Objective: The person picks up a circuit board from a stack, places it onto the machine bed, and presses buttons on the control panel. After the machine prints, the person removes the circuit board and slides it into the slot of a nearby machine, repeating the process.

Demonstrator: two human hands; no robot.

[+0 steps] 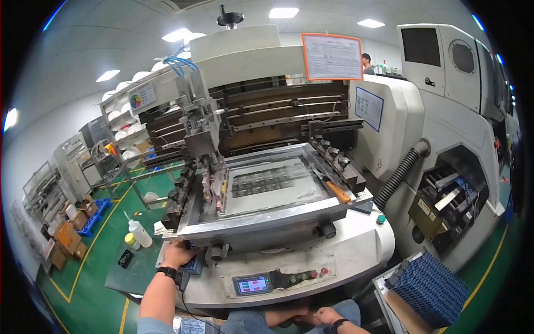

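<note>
Left hand under the metal screen frame of the printing machine, right hand low by the lap.

The left hand (pixel 177 254) reaches under the corner of the grey metal screen frame (pixel 261 220); its grip cannot be told. Left of it stands a white plastic squeeze bottle (pixel 139 232). Right of it sits a small control panel with a coloured screen (pixel 252 285). The right hand (pixel 327 317) rests loosely curled, holding nothing.
</note>
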